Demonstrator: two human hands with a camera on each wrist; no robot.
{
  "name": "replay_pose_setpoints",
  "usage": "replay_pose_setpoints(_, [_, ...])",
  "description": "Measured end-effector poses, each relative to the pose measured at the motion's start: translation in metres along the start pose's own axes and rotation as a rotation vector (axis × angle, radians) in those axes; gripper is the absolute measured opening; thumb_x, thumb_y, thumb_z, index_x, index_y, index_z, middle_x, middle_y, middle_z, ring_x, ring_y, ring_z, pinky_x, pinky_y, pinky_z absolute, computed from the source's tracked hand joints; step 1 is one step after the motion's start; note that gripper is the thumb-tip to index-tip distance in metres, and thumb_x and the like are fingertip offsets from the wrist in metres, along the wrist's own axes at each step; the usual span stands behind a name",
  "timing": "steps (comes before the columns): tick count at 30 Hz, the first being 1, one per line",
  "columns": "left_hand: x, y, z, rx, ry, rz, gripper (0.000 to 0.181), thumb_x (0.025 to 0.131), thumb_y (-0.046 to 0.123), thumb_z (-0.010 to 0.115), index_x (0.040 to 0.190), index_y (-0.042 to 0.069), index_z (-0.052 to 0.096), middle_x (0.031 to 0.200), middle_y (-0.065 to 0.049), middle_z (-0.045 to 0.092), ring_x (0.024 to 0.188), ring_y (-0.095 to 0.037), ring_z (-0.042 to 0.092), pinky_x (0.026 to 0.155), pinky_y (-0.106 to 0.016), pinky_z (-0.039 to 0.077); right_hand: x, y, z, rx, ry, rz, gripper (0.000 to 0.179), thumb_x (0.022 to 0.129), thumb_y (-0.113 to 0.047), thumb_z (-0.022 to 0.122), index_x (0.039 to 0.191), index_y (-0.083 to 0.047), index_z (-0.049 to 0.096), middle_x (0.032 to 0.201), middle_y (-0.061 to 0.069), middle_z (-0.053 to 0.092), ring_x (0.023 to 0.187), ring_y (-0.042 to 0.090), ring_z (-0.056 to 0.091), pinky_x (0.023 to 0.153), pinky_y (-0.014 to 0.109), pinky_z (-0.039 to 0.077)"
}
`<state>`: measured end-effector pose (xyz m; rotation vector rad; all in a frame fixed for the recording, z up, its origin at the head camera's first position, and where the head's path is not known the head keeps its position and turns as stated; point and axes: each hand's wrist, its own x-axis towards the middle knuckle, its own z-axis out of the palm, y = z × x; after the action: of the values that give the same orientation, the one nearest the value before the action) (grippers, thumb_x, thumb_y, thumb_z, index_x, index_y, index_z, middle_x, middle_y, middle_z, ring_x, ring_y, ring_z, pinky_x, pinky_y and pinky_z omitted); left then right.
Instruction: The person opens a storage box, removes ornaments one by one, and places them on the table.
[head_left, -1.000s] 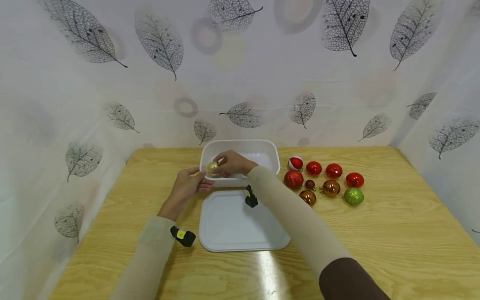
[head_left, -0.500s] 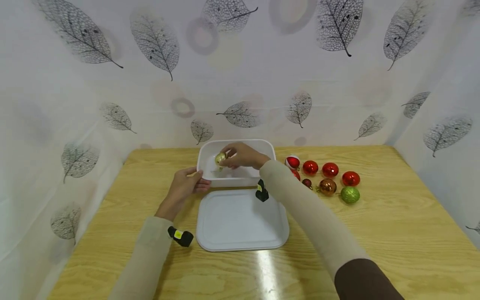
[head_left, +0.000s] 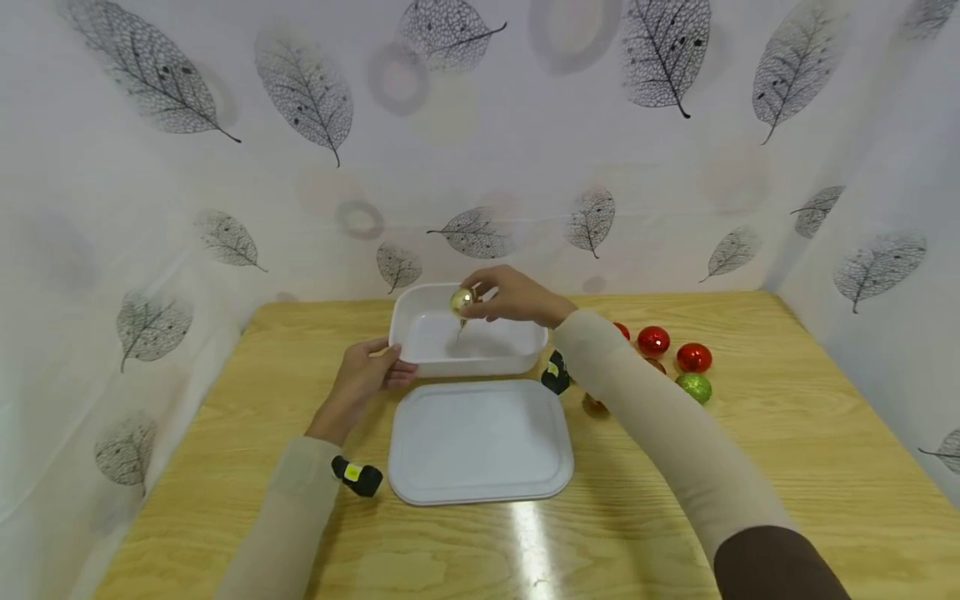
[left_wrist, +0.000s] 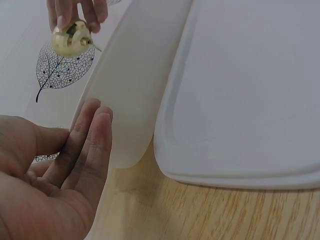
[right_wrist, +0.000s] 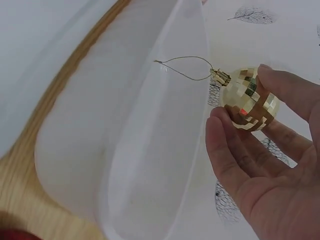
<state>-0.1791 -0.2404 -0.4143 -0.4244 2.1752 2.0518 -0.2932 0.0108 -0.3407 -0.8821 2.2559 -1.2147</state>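
Above a white plastic box [head_left: 480, 365], my right hand [head_left: 517, 296] holds a gold faceted bauble [right_wrist: 247, 100] between thumb and fingers. A thin gold string loop [right_wrist: 187, 59] hangs from the bauble's cap. In the left wrist view the same bauble [left_wrist: 71, 40] shows at the upper left, below the right fingertips. My left hand [head_left: 362, 375] grips the box's left front rim, with the thumb on top and the fingers along the outer wall [left_wrist: 135, 75]. Inside the box, the floor that shows bears no other bauble.
A white lid [head_left: 480, 442] lies flat in front of the box on the wooden table [head_left: 450, 550]. To the right are red baubles [head_left: 654, 341], a green glitter bauble [head_left: 693, 387] and a copper one [head_left: 595, 406], partly behind the right sleeve. A leaf-print cloth [head_left: 480, 167] hangs behind.
My right hand has lifted the gold bauble from the box's left end, moving up and to the right. My left hand keeps its grip on the rim.
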Motion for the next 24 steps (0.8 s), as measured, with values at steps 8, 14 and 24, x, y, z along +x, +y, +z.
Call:
replay_pose_setpoints(8, [0.000, 0.000, 0.000, 0.000, 0.003, 0.001, 0.043, 0.108, 0.012, 0.049, 0.146, -0.009, 0.045, 0.084, -0.010, 0.073, 0.073, -0.014, 0.073, 0.073, -0.026, 0.065, -0.027, -0.007, -0.019, -0.037, 0.029, 0.004, 0.049, 0.095, -0.019, 0.074, 0.139, -0.006, 0.057, 0.127, 0.017, 0.062, 0.104, 0.030, 0.070, 0.090, 0.047, 0.062])
replay_pose_setpoints(14, [0.000, 0.001, -0.001, 0.015, 0.010, -0.009, 0.044, 0.108, 0.013, 0.050, 0.147, -0.008, 0.044, 0.086, -0.010, 0.074, 0.074, -0.014, 0.073, 0.075, -0.026, 0.065, -0.053, -0.006, -0.033, -0.100, 0.062, 0.009, 0.053, 0.094, -0.025, 0.075, 0.141, -0.009, 0.056, 0.131, 0.015, 0.061, 0.110, 0.030, 0.067, 0.093, 0.043, 0.060])
replay_pose_setpoints(24, [-0.001, 0.001, -0.002, 0.015, 0.003, -0.014, 0.045, 0.108, 0.013, 0.050, 0.147, -0.008, 0.043, 0.087, -0.010, 0.074, 0.075, -0.014, 0.073, 0.076, -0.026, 0.064, -0.095, 0.006, -0.052, -0.132, 0.110, 0.059, 0.051, 0.092, -0.027, 0.077, 0.138, -0.011, 0.060, 0.125, 0.013, 0.062, 0.111, 0.032, 0.067, 0.096, 0.045, 0.059])
